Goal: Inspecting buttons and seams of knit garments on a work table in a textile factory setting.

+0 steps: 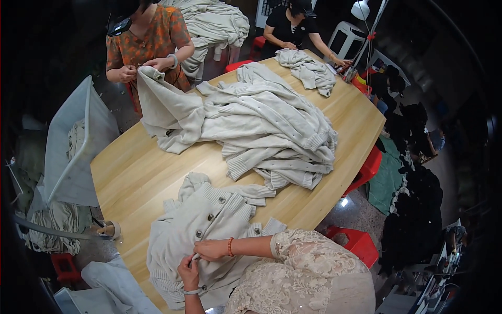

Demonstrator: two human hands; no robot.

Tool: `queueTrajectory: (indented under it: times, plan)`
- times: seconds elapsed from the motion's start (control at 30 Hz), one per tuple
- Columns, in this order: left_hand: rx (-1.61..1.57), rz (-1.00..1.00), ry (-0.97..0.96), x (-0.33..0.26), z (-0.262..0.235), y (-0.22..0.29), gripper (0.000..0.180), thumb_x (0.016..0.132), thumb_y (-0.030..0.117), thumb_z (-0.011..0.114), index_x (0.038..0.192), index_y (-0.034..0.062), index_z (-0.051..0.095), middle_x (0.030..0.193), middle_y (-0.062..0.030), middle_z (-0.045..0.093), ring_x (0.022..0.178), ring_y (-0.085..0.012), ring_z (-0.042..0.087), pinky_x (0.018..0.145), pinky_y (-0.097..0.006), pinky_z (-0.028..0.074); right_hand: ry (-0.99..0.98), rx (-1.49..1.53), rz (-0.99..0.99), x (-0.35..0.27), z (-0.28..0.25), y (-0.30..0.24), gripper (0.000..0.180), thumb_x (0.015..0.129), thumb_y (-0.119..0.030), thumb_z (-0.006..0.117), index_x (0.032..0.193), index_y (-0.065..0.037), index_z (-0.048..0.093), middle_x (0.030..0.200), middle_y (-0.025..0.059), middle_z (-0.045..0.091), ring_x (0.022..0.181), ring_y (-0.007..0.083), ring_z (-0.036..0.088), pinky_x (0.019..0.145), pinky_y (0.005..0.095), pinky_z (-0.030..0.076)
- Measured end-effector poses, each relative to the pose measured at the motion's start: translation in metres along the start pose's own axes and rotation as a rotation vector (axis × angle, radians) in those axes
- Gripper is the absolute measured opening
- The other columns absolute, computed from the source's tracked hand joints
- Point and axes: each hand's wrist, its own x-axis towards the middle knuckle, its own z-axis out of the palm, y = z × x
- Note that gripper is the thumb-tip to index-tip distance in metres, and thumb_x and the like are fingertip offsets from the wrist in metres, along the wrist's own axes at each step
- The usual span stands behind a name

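Note:
A cream knitted cardigan lies spread on the near part of the wooden table, with several dark buttons down its front. My left hand, a pale band at its wrist, pinches a fold of the cardigan near the lower edge of the view. Just above it my right hand, with an orange bead bracelet, has its fingers closed on the same fold, close to the left fingertips. What exactly lies between the fingertips is too small to make out. One dark button sits right above my right hand.
A heap of cream cardigans covers the middle of the wooden table. Across it, one person holds up a cream garment; another sits at the far end. A white bin stands left, a red stool right.

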Motion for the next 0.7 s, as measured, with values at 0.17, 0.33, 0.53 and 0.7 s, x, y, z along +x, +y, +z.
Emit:
queueTrajectory:
  times: [0.17, 0.33, 0.53, 0.7]
  plan:
    - [-0.037, -0.004, 0.023, -0.001, 0.001, -0.006, 0.018, 0.078, -0.001, 0.059, 0.094, -0.0027, 0.067, 0.076, -0.0104, 0.064, 0.07, -0.0162, 0.059, 0.068, -0.028, 0.047, 0.075, -0.045, -0.009, -0.006, 0.008, -0.003, 0.024, 0.076, -0.001, 0.052, 0.1, 0.002, 0.053, 0.094, 0.0196, 0.051, 0.086, 0.0376, 0.054, 0.076, 0.0411, 0.045]
    - [-0.082, -0.046, 0.003, -0.001, 0.0, -0.006, 0.017, 0.08, -0.001, 0.059, 0.094, -0.003, 0.068, 0.075, -0.006, 0.065, 0.07, -0.0107, 0.057, 0.067, -0.026, 0.046, 0.091, -0.022, 0.045, -0.011, 0.007, -0.01, 0.028, 0.075, 0.0, 0.052, 0.103, 0.002, 0.053, 0.094, 0.0191, 0.05, 0.087, 0.0385, 0.055, 0.077, 0.0428, 0.045]
    - [-0.293, -0.173, -0.024, 0.003, -0.002, -0.013, 0.013, 0.084, -0.001, 0.063, 0.095, -0.0037, 0.068, 0.082, -0.0024, 0.066, 0.07, -0.0062, 0.056, 0.065, -0.02, 0.045, 0.053, 0.082, 0.07, -0.011, 0.002, -0.015, 0.027, 0.077, -0.003, 0.053, 0.104, 0.001, 0.052, 0.094, 0.0191, 0.05, 0.086, 0.0379, 0.056, 0.076, 0.0428, 0.045]
    - [-0.265, -0.182, -0.022, 0.003, -0.004, -0.021, 0.012, 0.084, 0.002, 0.065, 0.095, -0.0026, 0.069, 0.077, -0.0004, 0.064, 0.061, -0.0042, 0.052, 0.054, -0.019, 0.041, 0.165, -0.029, 0.021, -0.015, 0.018, -0.011, 0.028, 0.075, -0.002, 0.053, 0.103, 0.0, 0.052, 0.094, 0.0185, 0.05, 0.085, 0.037, 0.056, 0.074, 0.043, 0.046]
